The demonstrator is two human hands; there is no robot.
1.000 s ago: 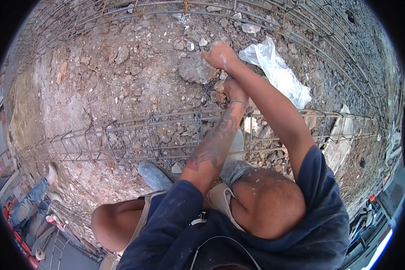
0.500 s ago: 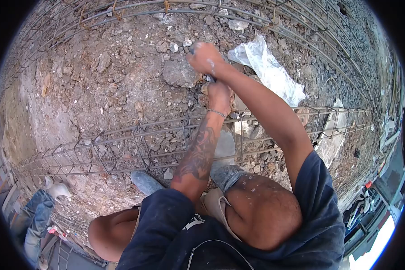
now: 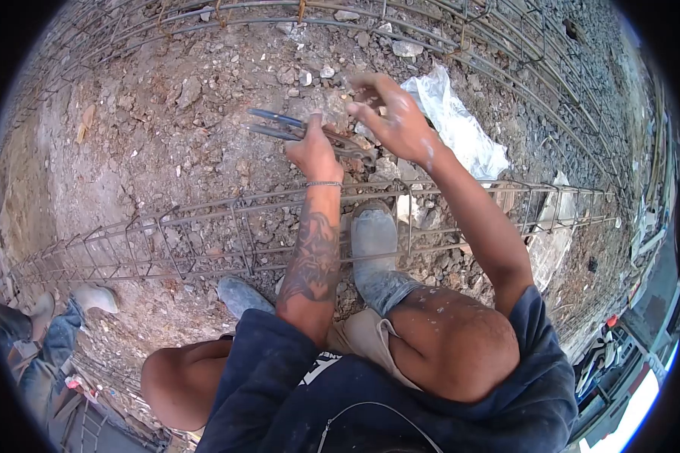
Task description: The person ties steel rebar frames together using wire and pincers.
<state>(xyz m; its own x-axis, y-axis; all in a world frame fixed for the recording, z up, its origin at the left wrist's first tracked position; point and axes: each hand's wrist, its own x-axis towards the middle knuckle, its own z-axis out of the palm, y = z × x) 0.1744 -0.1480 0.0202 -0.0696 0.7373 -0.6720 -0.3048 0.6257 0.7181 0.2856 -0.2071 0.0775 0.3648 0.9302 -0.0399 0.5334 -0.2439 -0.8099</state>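
Note:
My left hand (image 3: 315, 157) is closed round a long metal tool (image 3: 278, 125) with two slim arms, one bluish and one grey. I cannot make out its exact kind. The arms point left, and its rusty, hooked end sticks out to the right of the hand, over the rubble. My right hand (image 3: 391, 119) hangs in the air to the right of the tool, fingers curled but apart and nothing in them. Beside it lies a crumpled white plastic sheet (image 3: 461, 132). Pale smears mark its skin.
A long rebar cage (image 3: 238, 234) crosses the ground between my body and my hands. More rebar (image 3: 499, 60) runs along the far side. Stones and broken soil (image 3: 181, 143) cover the ground. My boot (image 3: 375, 238) stands by the cage. Another person's boot (image 3: 97, 299) shows at left.
My right hand has let go of the tool and moved right. My left hand has shifted left with the tool, which has turned from roughly upright to roughly sideways in view.

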